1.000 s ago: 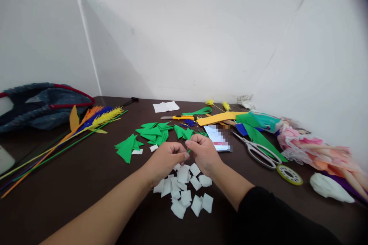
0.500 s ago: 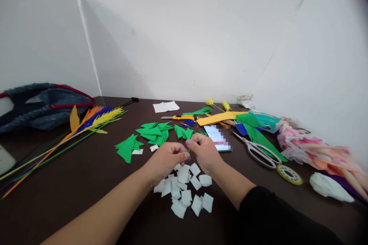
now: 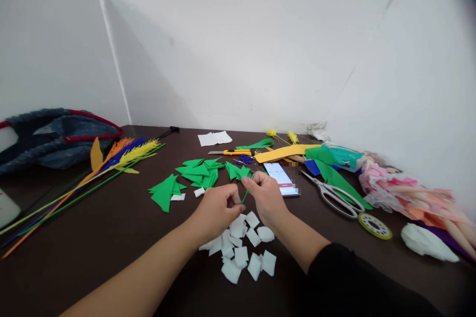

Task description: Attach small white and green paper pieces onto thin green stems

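My left hand [image 3: 217, 209] and my right hand [image 3: 265, 197] meet over the dark table, both pinched on a thin green strip [image 3: 245, 194] that runs between their fingertips. Under and behind the hands lies a heap of small white paper squares [image 3: 241, 250]. Just beyond the hands are piles of green paper triangles [image 3: 197, 171].
A phone [image 3: 281, 177] lies right of my right hand, then scissors [image 3: 334, 194], a tape roll [image 3: 374, 225] and a doll [image 3: 405, 192]. Farther back are a yellow box cutter [image 3: 234, 152] and yellow paper strip [image 3: 284, 152]. Coloured feather stems [image 3: 92, 171] and a blue bag [image 3: 52, 133] lie left.
My right hand has lifted a little and drawn the green strip out, so more of it shows between the hands. My left hand has shifted slightly down.
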A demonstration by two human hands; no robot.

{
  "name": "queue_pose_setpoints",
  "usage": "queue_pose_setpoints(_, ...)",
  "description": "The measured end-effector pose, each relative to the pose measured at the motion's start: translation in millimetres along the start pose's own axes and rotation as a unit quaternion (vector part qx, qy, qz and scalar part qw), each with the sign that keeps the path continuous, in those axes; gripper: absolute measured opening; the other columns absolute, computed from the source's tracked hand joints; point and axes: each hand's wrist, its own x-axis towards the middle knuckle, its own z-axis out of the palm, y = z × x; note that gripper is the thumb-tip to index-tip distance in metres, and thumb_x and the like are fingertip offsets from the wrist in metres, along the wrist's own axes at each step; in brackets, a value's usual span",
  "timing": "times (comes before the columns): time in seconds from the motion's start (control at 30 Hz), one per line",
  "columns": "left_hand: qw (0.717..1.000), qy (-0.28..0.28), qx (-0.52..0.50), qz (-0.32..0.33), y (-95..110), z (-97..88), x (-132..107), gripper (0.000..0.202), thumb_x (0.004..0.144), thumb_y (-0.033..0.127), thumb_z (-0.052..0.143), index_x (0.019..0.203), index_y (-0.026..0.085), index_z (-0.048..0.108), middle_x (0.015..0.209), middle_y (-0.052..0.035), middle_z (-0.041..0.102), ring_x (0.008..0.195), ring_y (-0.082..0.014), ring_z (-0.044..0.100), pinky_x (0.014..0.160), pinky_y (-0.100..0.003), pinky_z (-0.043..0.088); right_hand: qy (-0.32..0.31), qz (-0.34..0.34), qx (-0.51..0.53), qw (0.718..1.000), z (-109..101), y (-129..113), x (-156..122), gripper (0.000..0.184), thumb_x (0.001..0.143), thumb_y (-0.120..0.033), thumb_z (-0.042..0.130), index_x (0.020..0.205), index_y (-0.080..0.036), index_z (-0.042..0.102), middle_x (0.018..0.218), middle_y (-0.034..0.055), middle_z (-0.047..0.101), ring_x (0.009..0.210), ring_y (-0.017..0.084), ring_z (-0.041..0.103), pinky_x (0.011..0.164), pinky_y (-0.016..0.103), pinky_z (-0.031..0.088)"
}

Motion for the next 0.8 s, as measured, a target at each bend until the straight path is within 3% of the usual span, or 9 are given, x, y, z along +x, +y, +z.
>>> queue_pose_setpoints(0.17, 0.987, -0.048, -0.152, -0.013, -4, -5.2, 3, 0.020, 0.063, 0.030, 0.063, 0.076, 0.017, 0.053, 0.073, -0.0004, 0.056, 0.068, -0.0139, 0.051, 0.061, -0.025, 0.040, -0.014, -0.004, 0.021, 1.000, -1, -1, 0, 0.038, 0.067, -0.037, 0.062, 0.051, -0.019, 0.032, 0.050, -0.0067, 0.031, 0.048, 0.009, 0.027, 0.046, 0.023, 0.024)
queue_pose_setpoints(0.27, 0.974, -0.029, -0.220, -0.036, -5, 2.1, 5, 0.015, 0.067, 0.026, 0.059, 0.076, 0.016, 0.054, 0.069, -0.0009, 0.057, 0.063, -0.0132, 0.051, 0.059, -0.025, 0.040, -0.005, -0.001, 0.017, 1.000, 2, 0, -1, 0.038, 0.066, -0.036, 0.063, 0.050, -0.019, 0.033, 0.048, -0.0072, 0.031, 0.048, 0.009, 0.028, 0.046, 0.023, 0.025)
queue_pose_setpoints(0.4, 0.972, 0.027, -0.225, -0.060, -4, 12.6, 6, 0.014, 0.070, 0.023, 0.054, 0.059, 0.016, 0.050, 0.054, 0.0017, 0.052, 0.053, -0.0106, 0.046, 0.053, -0.024, 0.037, 0.002, 0.013, 0.030, 0.999, 6, 0, -3, 0.036, 0.067, -0.035, 0.063, 0.050, -0.019, 0.036, 0.048, -0.0067, 0.032, 0.048, 0.009, 0.029, 0.046, 0.023, 0.025)
queue_pose_setpoints(0.57, 0.961, 0.034, -0.261, -0.079, -3, 12.3, 5, 0.013, 0.070, 0.022, 0.052, 0.059, 0.015, 0.050, 0.052, 0.0026, 0.052, 0.050, -0.0093, 0.045, 0.051, -0.022, 0.036, -0.090, 0.047, 0.143, 0.984, 1, 0, -3, 0.019, 0.069, -0.033, 0.061, 0.065, -0.016, 0.054, 0.059, -0.0026, 0.048, 0.052, 0.009, 0.036, 0.051, 0.024, 0.030)
queue_pose_setpoints(0.8, 0.970, 0.023, -0.230, -0.076, -4, 14.2, 5, 0.012, 0.070, 0.023, 0.051, 0.061, 0.015, 0.052, 0.050, 0.0032, 0.052, 0.048, -0.0094, 0.044, 0.049, -0.022, 0.035, -0.063, 0.030, 0.096, 0.993, -1, 7, -1, 0.027, 0.068, -0.033, 0.062, 0.055, -0.017, 0.044, 0.055, -0.0035, 0.046, 0.051, 0.009, 0.036, 0.050, 0.024, 0.028)
